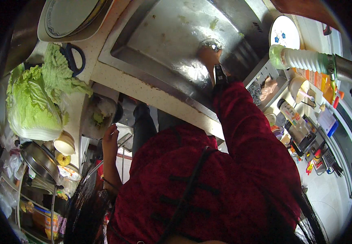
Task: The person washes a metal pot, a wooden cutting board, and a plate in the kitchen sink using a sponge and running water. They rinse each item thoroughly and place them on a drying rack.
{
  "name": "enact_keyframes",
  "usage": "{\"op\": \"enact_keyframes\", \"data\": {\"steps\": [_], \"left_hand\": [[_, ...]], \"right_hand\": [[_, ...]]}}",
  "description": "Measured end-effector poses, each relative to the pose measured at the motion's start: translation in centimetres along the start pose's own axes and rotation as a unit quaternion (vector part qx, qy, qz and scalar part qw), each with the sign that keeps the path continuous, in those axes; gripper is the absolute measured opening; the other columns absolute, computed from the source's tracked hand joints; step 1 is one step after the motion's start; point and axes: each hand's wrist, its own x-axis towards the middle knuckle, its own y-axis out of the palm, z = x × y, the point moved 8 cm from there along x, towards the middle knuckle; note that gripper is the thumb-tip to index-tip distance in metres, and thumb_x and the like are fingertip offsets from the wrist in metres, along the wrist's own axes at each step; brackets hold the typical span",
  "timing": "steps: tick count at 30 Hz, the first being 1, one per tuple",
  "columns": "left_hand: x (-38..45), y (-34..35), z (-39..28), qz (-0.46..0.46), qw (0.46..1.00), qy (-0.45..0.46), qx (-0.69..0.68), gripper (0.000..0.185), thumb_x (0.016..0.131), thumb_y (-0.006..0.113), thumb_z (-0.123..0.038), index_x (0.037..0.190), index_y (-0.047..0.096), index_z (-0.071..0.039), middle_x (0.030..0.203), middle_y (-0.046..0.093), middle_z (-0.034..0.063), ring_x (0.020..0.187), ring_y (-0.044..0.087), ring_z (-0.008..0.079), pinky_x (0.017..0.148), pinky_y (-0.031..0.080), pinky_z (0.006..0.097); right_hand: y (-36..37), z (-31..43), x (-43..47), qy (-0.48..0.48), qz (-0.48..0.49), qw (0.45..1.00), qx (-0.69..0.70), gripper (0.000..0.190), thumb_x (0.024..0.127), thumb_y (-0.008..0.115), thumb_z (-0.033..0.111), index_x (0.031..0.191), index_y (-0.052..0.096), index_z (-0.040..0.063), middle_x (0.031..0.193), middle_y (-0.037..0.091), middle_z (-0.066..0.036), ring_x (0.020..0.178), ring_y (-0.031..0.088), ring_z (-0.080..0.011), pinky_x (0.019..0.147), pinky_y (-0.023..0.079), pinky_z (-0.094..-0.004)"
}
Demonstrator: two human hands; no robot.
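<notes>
My right hand [208, 57] reaches down into a stainless steel sink [163, 33], blurred, at the round metal drain [214, 44]. Whether its fingers grip anything there is hidden. The basin floor looks wet, with small green and brown scraps stuck to it. My left hand [111, 136] hangs low beside the counter with nothing visible in it, its fingers slightly bent and apart. Close to it is a bin [86, 125] that holds a green leaf scrap [98, 117] and pale waste.
Left of the sink lie a Chinese cabbage [34, 105], a loose wilted leaf [57, 73], scissors [75, 61] and stacked plates [72, 18]. A ribbed faucet extension [305, 59] juts in at right, near a flowered plate [282, 29] and steel wool [255, 91]. A metal pan [38, 160] sits lower left.
</notes>
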Motion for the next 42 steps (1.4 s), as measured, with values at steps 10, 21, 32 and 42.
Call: {"op": "enact_keyframes", "data": {"steps": [10,21,32,42], "left_hand": [[0.2,0.2,0.6,0.0,0.999,0.039,0.006,0.034,0.092,0.057,-0.017,0.12,0.057,0.001,0.114,0.062,0.0117,0.105,0.058,0.0195,0.091,0.044,0.0305],[-0.3,0.3,0.3,-0.01,1.0,0.015,-0.02,0.033,0.091,0.058,-0.017,0.118,0.058,0.002,0.115,0.063,0.0121,0.109,0.057,0.0195,0.095,0.042,0.0304],[0.0,1.0,0.3,0.0,0.999,0.035,0.014,0.035,0.093,0.057,-0.019,0.123,0.056,0.0,0.115,0.062,0.0102,0.103,0.059,0.0181,0.09,0.044,0.0299],[-0.3,1.0,0.0,-0.013,1.0,0.017,-0.01,0.033,0.091,0.057,-0.016,0.118,0.058,0.003,0.113,0.063,0.0136,0.107,0.058,0.0206,0.094,0.043,0.0318]], "right_hand": [[4.0,-2.7,9.0,-0.067,-0.062,0.988,0.127,0.036,0.084,0.054,0.032,0.104,0.068,0.006,0.107,0.066,-0.016,0.101,0.064,-0.0317,0.088,0.05,-0.0389],[3.1,-1.4,8.5,-0.116,-0.182,0.974,0.07,0.022,0.084,0.054,0.016,0.096,0.069,0.006,0.098,0.067,-0.015,0.092,0.064,-0.0303,0.079,0.051,-0.0416],[4.0,-5.0,5.1,-0.07,-0.073,0.834,0.543,0.024,0.081,0.061,0.021,0.1,0.065,0.007,0.101,0.066,-0.014,0.091,0.062,-0.0304,0.078,0.051,-0.0397],[-0.2,-4.4,1.5,-0.037,-0.188,0.963,0.188,0.03,0.084,0.06,0.031,0.102,0.064,0.007,0.105,0.065,-0.014,0.097,0.063,-0.0288,0.083,0.05,-0.0374]]}}
